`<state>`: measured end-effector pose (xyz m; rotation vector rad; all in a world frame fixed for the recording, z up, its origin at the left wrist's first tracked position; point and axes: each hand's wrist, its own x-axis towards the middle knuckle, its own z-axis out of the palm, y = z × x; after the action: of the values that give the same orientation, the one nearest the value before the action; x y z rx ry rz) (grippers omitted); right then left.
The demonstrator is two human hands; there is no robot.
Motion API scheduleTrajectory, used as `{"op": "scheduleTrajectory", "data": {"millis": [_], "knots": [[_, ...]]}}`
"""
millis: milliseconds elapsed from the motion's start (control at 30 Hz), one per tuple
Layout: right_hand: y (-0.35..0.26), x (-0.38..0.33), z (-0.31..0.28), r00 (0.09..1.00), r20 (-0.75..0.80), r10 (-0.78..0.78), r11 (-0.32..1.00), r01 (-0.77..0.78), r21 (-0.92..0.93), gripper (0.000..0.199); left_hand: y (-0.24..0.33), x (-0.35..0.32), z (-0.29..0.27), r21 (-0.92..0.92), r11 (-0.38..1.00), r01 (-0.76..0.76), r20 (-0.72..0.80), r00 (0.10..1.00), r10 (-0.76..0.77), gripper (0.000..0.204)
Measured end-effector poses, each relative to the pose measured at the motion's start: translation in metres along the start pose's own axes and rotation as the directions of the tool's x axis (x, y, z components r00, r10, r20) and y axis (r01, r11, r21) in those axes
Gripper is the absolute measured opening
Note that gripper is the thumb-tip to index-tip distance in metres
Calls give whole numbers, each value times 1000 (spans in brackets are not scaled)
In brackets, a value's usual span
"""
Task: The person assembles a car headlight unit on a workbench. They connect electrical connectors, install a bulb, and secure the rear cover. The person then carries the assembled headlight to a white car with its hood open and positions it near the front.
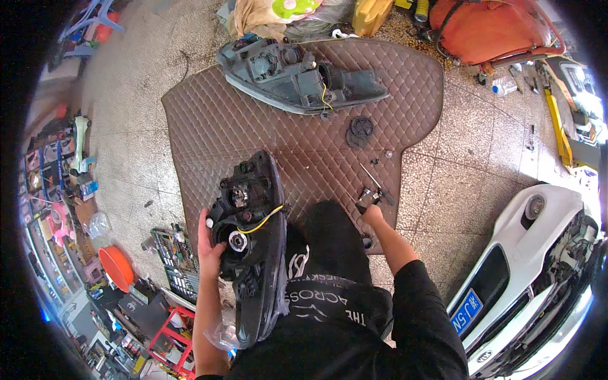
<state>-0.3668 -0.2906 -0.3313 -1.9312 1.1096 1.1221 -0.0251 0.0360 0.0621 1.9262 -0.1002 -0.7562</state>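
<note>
so the left hand [209, 250] is wrapped around the edge of a black headlight housing [250, 247], fingers curled onto its back side and thumb on the rim, holding it upright against the person's knee. the housing's back faces the camera, you can see round bulb sockets and a yellow wire [263, 220] looping across it. it stands at the near left edge of the brown quilted mat [304, 136], which is the landmark for everything else here.

the right hand [372, 214] is stretched out to the near right part of the mat, fingers closed narrow around a small metal part [366, 197], looks like a bulb or clip, too small to tell which. just beyond it on the mat lies a thin screwdriver [373, 180], and a little further a round black cap [361, 130] with a few tiny bits near it.

at the far end of the mat lies a second headlight housing [297, 76] on its side, also with a bit of yellow wire showing.

off the mat to the right is the front of a white car [538, 253] with its lamp missing. off the mat to the left there's an orange basin [117, 266] and a tool tray [174, 259] on the tiled floor.
</note>
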Motion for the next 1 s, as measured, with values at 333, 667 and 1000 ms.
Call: {"op": "scheduleTrajectory", "data": {"millis": [333,667,1000], "knots": [[-27,17,7,893,-104,438,802,-336,494,70,-4,-3,7,-101,990,99,-64,992,-106,105],[30,107,32,737,27,675,177,-198,964,36,-10,-8,-2,-90,969,229,-93,967,-237,113],[57,56,-1,858,-360,367,856,-159,493,37,-12,-9,3,-125,983,132,-40,990,-138,104]]}}
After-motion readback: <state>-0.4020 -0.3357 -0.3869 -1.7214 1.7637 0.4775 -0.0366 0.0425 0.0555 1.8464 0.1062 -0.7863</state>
